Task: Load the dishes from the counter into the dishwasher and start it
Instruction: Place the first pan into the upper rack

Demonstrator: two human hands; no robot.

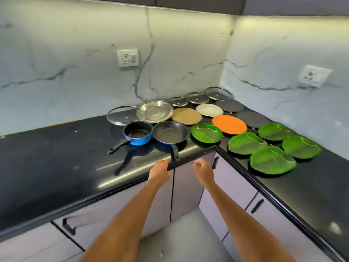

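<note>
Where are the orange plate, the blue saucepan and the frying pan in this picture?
orange plate [229,124], head view, on its flat middle.
blue saucepan [138,141], head view, on its blue outer wall.
frying pan [170,134], head view, on its dark inner bottom.

Under-cabinet light washes the marble wall [75,53]; glare streaks the black counter [47,167]; edges bend.

orange plate [229,124], blue saucepan [138,133]
</note>
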